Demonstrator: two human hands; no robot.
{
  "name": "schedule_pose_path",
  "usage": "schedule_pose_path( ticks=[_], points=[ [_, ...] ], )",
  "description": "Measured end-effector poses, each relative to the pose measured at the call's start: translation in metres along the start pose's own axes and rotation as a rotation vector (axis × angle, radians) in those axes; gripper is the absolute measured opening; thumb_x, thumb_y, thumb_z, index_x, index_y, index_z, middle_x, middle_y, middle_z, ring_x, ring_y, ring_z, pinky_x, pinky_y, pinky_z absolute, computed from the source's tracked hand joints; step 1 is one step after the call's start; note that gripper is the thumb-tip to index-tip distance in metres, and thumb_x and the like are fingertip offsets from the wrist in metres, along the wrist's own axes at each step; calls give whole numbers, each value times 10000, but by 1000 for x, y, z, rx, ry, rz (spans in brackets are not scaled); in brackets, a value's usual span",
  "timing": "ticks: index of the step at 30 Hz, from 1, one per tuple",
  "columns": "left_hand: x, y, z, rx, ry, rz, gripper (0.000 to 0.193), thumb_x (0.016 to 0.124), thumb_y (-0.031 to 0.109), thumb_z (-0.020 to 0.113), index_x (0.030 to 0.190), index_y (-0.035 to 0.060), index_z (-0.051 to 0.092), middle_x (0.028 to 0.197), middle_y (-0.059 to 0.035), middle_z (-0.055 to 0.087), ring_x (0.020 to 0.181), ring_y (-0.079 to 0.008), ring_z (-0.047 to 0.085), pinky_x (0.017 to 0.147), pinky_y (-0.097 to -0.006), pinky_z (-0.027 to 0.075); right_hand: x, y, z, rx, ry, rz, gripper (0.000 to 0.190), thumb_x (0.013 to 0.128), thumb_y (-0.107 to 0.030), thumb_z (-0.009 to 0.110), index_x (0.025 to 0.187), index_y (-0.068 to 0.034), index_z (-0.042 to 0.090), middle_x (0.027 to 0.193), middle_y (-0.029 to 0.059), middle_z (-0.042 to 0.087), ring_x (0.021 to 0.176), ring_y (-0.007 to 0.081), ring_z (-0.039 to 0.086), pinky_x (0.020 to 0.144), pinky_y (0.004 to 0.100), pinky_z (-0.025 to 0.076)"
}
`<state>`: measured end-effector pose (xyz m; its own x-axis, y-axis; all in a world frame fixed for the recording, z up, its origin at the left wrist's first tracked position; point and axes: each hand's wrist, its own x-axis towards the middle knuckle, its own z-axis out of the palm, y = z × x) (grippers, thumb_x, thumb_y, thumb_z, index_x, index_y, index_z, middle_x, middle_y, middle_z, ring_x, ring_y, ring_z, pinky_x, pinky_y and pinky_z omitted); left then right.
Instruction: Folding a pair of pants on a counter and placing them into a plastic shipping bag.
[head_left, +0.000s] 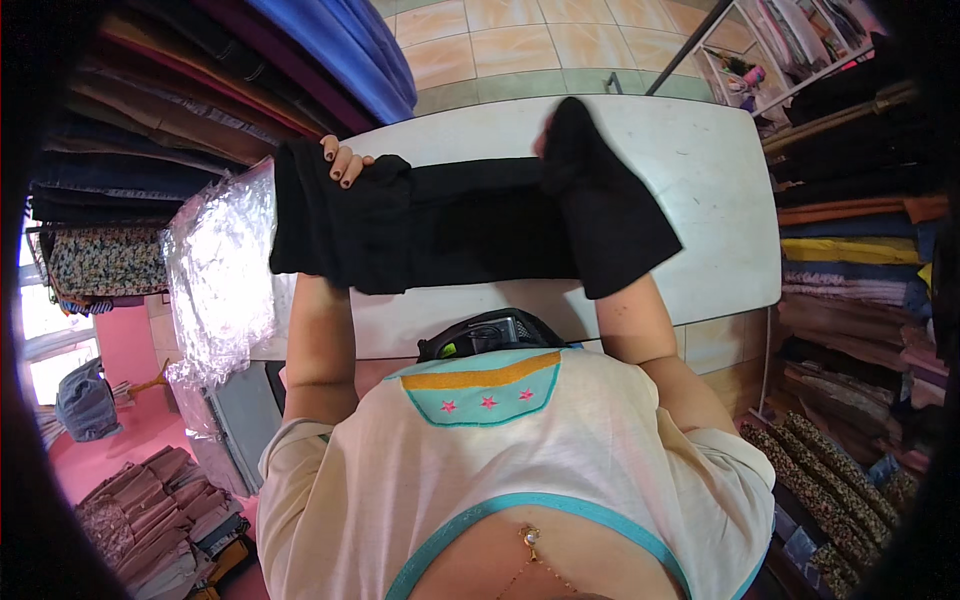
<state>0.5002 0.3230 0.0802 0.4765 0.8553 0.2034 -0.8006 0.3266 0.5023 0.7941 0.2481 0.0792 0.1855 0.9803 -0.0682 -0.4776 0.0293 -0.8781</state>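
A black cloth garment stretches left to right over the white table, folded over at both ends. My left hand grips its left end, with several fingertips showing on top at the far edge and the rest under the cloth. At the right end, my right hand is mostly hidden behind a raised, slightly blurred flap of the same garment; only a bit of it shows at the flap's far left edge. The forearm comes out beneath that flap.
The white table extends beyond the garment. Clear plastic packaging lies at its left end. A black pouch is at my waist, by the near edge. Hanging clothes crowd the far left; folded clothes are stacked on the right.
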Motion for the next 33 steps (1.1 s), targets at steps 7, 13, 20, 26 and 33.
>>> schedule_pose_path(
  ticks=[7,13,20,26,33],
  points=[
    [-1,23,-26,-45,-215,-36,181,961,233,375,934,73,455,717,-27,486,688,-162,509,970,-382,371,32,179,60,-1523,-191,-456,175,769,-173,520,886,-72,602,793,124,637,773,289,612,702,413,423],
    [2,12,-38,-7,-109,-125,212,955,253,400,956,72,509,779,-39,534,710,-167,517,879,-348,419,27,183,67,-1543,-146,-619,233,770,-152,528,977,-82,609,887,130,623,912,271,586,835,409,392],
    [25,-44,25,1527,-7,-41,350,688,75,506,1027,18,571,845,-152,632,818,-223,626,784,-314,472,-15,36,24,362,-214,395,612,936,-521,362,1305,-43,464,1109,109,603,966,174,571,872,316,444],
    [55,-55,0,1953,-478,-419,400,747,364,679,973,35,644,817,-142,650,798,-245,638,724,-322,475,-34,22,8,-488,-27,77,544,822,-170,654,1268,63,446,1110,144,596,991,188,571,873,288,444],
    [27,-40,-96,1695,-263,-787,483,747,482,668,940,40,670,860,-142,669,806,-264,638,783,-354,465,-22,36,-45,-591,219,69,402,834,-158,635,1167,34,517,1022,159,632,946,222,601,835,306,460]
  ],
)
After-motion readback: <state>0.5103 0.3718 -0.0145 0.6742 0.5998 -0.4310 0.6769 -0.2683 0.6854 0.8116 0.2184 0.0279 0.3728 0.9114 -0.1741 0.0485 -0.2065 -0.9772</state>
